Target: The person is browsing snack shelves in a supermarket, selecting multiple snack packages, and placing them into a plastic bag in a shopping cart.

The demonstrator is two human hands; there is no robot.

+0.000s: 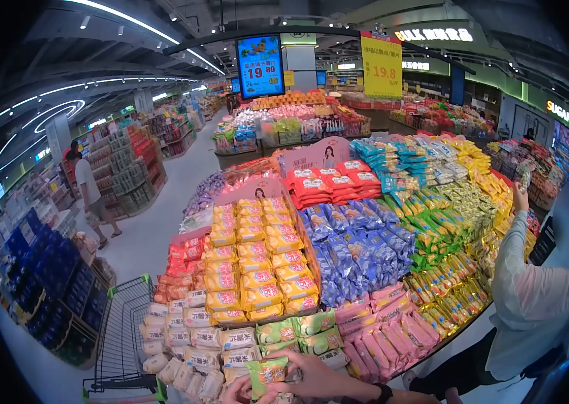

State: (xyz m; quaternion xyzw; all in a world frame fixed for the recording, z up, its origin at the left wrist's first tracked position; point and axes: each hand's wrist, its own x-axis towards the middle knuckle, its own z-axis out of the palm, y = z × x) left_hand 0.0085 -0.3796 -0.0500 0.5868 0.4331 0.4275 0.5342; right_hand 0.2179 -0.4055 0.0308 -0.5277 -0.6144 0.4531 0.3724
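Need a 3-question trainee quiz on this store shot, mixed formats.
1. True or false: the right hand holds a green packet.
2. The shopping cart stands: A) left of that packet B) right of it C) on the stacked snacks.
3. Which wrist wears the watch?
Key: 1 true; 2 A; 3 right.
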